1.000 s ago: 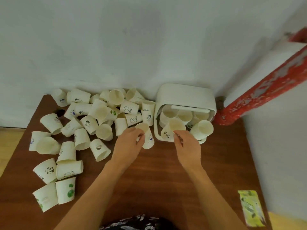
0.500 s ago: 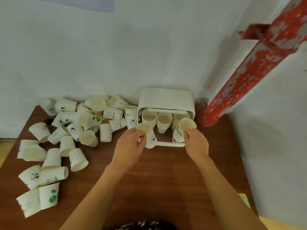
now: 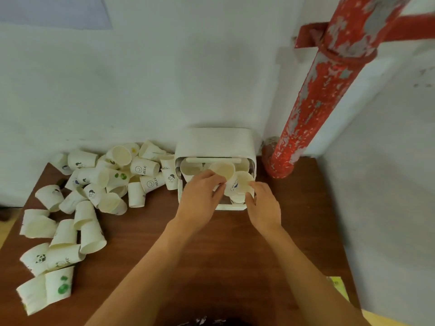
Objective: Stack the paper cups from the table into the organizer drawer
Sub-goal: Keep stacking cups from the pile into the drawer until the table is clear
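A white organizer [image 3: 215,142] stands against the wall with its drawer [image 3: 231,207] pulled out toward me. Several paper cups stand inside the drawer. My left hand [image 3: 200,196] holds a paper cup [image 3: 223,171] over the drawer's middle. My right hand [image 3: 263,203] grips a second cup [image 3: 243,183] at the drawer's right side, on a stack of cups. The two held cups touch each other. A heap of loose paper cups [image 3: 106,180] lies on the brown table to the left.
A peeling red pipe [image 3: 313,97] rises at the table's back right corner, close to the organizer. The brown table [image 3: 211,255] ends at a wall on the right. A yellow-green packet [image 3: 339,285] lies at the right front edge.
My left hand has carried its cup from beside the drawer to above its middle. My right hand stayed at the drawer's right side with its cup. The camera tilted up.
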A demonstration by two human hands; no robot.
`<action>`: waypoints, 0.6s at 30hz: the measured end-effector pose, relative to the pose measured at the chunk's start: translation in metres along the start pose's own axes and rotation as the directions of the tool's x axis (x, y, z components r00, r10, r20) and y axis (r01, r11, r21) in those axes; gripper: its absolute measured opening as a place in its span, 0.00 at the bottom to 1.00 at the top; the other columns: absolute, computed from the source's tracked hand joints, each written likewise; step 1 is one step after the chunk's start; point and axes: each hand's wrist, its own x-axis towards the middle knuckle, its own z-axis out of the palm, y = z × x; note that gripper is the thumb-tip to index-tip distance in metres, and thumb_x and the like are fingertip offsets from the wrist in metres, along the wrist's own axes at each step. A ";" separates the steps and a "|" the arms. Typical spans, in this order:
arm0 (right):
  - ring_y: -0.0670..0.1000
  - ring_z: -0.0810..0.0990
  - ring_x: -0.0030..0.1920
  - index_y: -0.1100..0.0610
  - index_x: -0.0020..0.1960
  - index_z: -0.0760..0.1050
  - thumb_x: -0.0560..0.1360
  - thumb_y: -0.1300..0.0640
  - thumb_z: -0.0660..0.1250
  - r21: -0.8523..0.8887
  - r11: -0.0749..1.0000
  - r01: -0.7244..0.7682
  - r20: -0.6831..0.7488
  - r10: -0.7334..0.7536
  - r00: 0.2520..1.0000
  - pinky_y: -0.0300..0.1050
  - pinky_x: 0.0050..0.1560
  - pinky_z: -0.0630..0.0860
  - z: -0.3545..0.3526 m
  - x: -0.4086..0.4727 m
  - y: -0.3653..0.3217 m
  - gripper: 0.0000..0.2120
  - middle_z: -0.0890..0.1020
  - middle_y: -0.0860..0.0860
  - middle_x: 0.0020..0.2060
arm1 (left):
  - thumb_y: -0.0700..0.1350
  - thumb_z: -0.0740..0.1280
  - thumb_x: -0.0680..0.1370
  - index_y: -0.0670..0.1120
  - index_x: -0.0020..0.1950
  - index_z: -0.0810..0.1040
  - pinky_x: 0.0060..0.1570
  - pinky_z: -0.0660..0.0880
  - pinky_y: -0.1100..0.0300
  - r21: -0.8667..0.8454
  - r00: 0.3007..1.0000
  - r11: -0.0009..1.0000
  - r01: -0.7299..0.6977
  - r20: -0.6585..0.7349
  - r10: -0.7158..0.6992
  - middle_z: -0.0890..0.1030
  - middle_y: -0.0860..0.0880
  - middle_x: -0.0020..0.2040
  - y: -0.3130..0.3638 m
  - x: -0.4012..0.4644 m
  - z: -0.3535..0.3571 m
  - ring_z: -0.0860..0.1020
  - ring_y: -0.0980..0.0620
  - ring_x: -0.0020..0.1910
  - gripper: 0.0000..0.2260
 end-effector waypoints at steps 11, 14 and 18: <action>0.40 0.76 0.44 0.50 0.70 0.70 0.80 0.55 0.62 0.131 0.989 -0.076 -0.038 0.081 0.996 0.42 0.53 0.77 -0.026 -0.001 0.038 0.18 0.71 0.45 0.68 | 0.41 0.63 0.79 0.44 0.46 0.82 0.43 0.76 0.52 0.196 0.970 0.980 -0.020 0.240 -0.028 0.79 0.48 0.46 -0.005 0.037 0.082 0.76 0.48 0.47 0.08; 0.42 0.78 0.46 0.51 0.70 0.70 0.80 0.55 0.63 0.129 0.990 -0.065 -0.029 0.069 0.997 0.43 0.53 0.78 -0.024 0.001 0.042 0.18 0.71 0.45 0.68 | 0.40 0.64 0.77 0.45 0.42 0.82 0.42 0.76 0.52 0.230 0.958 0.973 -0.037 0.285 -0.031 0.79 0.50 0.43 -0.013 0.037 0.094 0.75 0.49 0.46 0.08; 0.42 0.78 0.46 0.51 0.70 0.69 0.80 0.55 0.62 0.108 0.993 -0.052 0.022 0.050 0.998 0.45 0.55 0.77 -0.020 0.005 0.043 0.18 0.71 0.45 0.67 | 0.40 0.67 0.76 0.45 0.40 0.83 0.42 0.75 0.53 0.253 0.950 0.966 -0.057 0.311 -0.025 0.81 0.49 0.42 -0.019 0.040 0.105 0.76 0.48 0.44 0.07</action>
